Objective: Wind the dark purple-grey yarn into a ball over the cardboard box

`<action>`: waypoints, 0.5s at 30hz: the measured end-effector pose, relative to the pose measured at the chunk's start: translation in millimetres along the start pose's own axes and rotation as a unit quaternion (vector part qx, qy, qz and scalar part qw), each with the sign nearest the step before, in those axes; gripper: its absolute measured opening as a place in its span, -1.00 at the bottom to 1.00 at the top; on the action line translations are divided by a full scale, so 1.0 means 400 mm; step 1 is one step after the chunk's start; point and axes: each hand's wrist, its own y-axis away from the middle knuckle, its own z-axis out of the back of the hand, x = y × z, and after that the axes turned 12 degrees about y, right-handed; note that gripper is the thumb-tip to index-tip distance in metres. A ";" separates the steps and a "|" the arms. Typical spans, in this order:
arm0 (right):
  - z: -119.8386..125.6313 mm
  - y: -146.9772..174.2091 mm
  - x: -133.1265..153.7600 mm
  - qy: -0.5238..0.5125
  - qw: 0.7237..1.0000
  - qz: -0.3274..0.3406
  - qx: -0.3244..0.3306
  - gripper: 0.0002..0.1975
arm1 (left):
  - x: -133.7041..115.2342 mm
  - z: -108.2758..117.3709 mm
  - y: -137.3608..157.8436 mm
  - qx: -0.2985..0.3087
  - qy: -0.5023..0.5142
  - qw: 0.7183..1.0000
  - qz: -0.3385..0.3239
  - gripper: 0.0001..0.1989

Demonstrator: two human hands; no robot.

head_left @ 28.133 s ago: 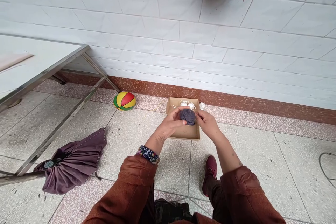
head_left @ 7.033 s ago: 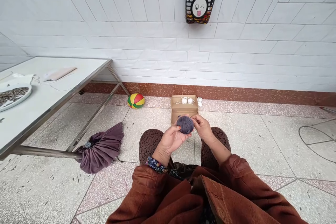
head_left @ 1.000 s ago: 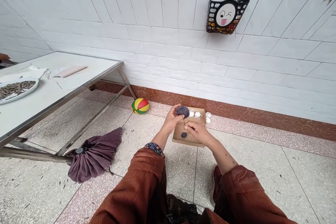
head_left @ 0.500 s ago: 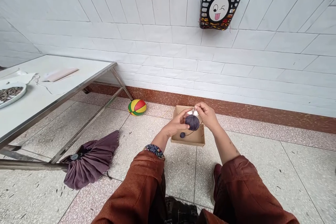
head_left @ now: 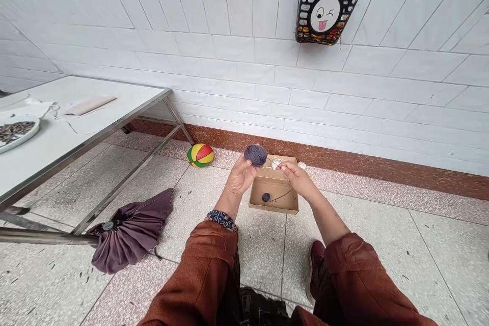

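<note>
Large purple-grey yarn ball (head_left: 255,156): raised in the left hand (head_left: 240,176), whose fingers curve partway around it, probably leaving the wound face free.
Yarn strand (head_left: 272,162): pinched in the nearly closed right hand (head_left: 299,178), set apart from the large ball, seemingly for tension.
Small dark yarn ball (head_left: 266,197): inside the cardboard box (head_left: 273,208), whose walls likely stop it rolling away across the floor (head_left: 263,244).
</note>
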 end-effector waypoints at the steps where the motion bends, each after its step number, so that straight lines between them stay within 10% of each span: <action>1: -0.001 0.004 0.008 -0.006 1.000 -0.004 0.019 -0.59 | 0.001 0.005 -0.005 -0.009 -0.006 1.000 -0.007 -0.40; 9: 0.034 0.055 0.099 -0.113 0.986 0.057 0.105 -0.66 | 0.036 0.026 -0.020 -0.078 -0.269 0.960 0.014 -0.27; 15: 0.076 0.042 0.060 -0.136 0.988 0.028 -0.068 -0.70 | 0.047 0.004 0.017 0.109 -0.297 0.936 0.156 -0.05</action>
